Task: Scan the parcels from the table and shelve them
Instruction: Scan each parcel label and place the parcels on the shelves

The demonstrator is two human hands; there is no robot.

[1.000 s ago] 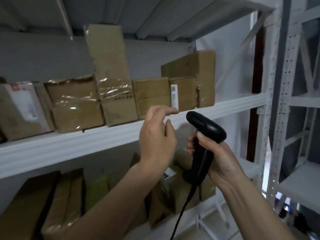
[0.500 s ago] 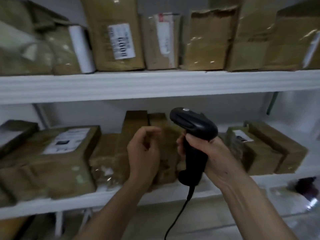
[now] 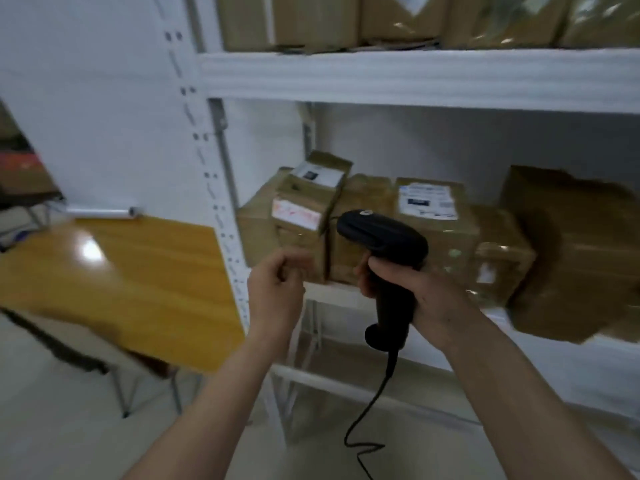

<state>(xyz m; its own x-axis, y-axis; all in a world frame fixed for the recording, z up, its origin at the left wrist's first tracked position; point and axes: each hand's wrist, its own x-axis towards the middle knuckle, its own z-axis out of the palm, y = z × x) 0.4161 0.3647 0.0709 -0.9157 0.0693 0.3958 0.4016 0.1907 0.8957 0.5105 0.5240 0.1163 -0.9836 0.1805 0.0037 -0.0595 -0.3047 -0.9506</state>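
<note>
White metal shelving (image 3: 415,79) fills the right and centre of the frame, its perforated upright (image 3: 207,174) running down just left of centre, with a pale wall behind. On the middle shelf, right of centre, brown cardboard parcels (image 3: 367,216) sit packed side by side, wrapped in shiny clear tape; several carry white printed labels, one label marked in red, and a larger plain brown box (image 3: 568,251) stands at the right edge. More taped brown parcels line the shelf along the top of the frame, cut off by the upper border. At the left of the frame is a glossy yellow wooden counter (image 3: 121,271) on thin metal legs, with a pale roll (image 3: 104,213) lying at its far edge.

Low in the centre, the right hand (image 3: 429,296) is wrapped round the grip of a black corded barcode scanner (image 3: 384,244), its head pointing left toward the parcels and its cable trailing down. The left hand (image 3: 277,292) hovers just beside it, fingers loosely curled, holding nothing.
</note>
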